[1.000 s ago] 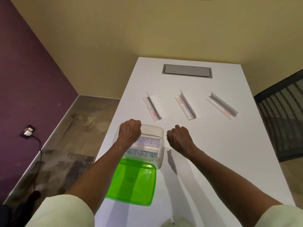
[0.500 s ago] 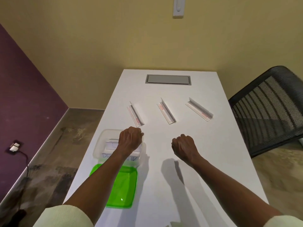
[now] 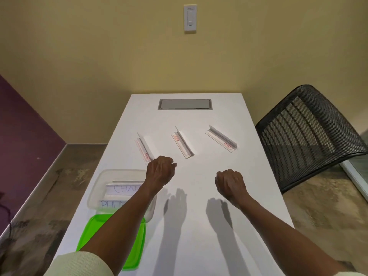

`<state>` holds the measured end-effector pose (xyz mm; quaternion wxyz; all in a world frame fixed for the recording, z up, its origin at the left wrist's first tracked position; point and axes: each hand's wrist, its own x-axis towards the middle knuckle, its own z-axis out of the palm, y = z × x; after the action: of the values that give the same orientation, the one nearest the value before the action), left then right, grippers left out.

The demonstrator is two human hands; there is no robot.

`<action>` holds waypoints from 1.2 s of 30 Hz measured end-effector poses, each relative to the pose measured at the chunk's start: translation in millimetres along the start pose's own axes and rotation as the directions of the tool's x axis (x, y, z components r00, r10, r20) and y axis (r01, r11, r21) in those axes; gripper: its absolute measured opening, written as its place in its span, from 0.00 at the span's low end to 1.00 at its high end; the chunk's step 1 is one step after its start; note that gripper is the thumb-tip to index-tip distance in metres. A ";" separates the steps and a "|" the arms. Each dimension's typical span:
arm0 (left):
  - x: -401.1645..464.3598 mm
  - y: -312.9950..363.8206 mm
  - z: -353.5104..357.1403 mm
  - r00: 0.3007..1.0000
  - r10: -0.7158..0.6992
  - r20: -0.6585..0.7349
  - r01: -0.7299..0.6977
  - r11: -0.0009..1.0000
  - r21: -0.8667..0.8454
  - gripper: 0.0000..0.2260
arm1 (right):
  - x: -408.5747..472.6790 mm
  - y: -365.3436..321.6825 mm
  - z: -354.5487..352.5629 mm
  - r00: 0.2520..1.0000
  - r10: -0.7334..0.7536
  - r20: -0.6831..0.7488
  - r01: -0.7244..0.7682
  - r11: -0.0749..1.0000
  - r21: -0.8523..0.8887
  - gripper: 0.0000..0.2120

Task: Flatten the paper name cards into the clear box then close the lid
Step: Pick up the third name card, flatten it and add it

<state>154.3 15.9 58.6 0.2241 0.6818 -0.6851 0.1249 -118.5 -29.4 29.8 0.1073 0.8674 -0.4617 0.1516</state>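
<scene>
Three folded paper name cards stand on the white table (image 3: pixel 199 226): one at the left (image 3: pixel 144 147), one in the middle (image 3: pixel 182 143), one at the right (image 3: pixel 221 138). The clear box (image 3: pixel 101 182) sits at the table's left edge and holds flattened cards with blue lettering (image 3: pixel 121 189). Its green lid (image 3: pixel 93 232) lies on the table just in front of it. My left hand (image 3: pixel 160 171) hovers above the table just before the left card, fingers loosely curled, holding nothing. My right hand (image 3: pixel 231 183) hangs over the bare table, also loosely curled and empty.
A grey cable hatch (image 3: pixel 185 104) is set into the far end of the table. A black mesh chair (image 3: pixel 306 134) stands at the right. A light switch (image 3: pixel 190 17) is on the yellow wall. Floor lies to the left of the table.
My view has tilted up and shifted. My left hand has moved off the clear box toward the left name card. My right hand has stayed over the table.
</scene>
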 end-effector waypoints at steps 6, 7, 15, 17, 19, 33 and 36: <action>18.7 23.5 18.3 0.998 0.044 -0.035 -0.045 0.999 -0.027 0.13 | -1.5 34.8 -1.1 0.992 0.087 0.090 -0.088 0.996 0.001 0.23; 21.8 27.6 21.0 0.999 0.032 -0.015 -0.033 0.999 -0.040 0.13 | -1.0 40.0 -0.9 0.991 0.093 0.093 -0.095 0.995 0.010 0.23; 45.2 40.2 42.2 0.991 0.009 0.135 0.004 0.995 -0.097 0.13 | 12.6 65.0 13.9 0.952 0.221 0.211 -0.223 0.975 -0.013 0.24; 50.2 39.0 47.7 0.980 -0.017 0.200 0.039 0.993 -0.108 0.11 | 16.8 67.5 17.2 0.938 0.266 0.223 -0.272 0.962 -0.003 0.24; 53.8 35.8 54.8 0.972 0.005 0.235 0.026 0.992 -0.126 0.12 | 20.6 69.9 21.5 0.926 0.296 0.236 -0.310 0.950 0.026 0.25; 121.2 38.8 91.5 0.843 -0.210 0.495 0.341 0.920 -0.191 0.13 | 50.3 95.2 65.4 0.824 0.428 0.370 -0.478 0.877 0.048 0.18; 127.5 36.3 104.9 0.873 -0.172 0.456 0.294 0.932 -0.210 0.13 | 57.5 103.1 75.0 0.816 0.433 0.384 -0.492 0.868 0.068 0.19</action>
<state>107.9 -144.7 33.3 0.1724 0.7332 -0.6399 -0.1524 -161.8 -154.9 -14.5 -0.0901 0.7471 -0.6566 0.0510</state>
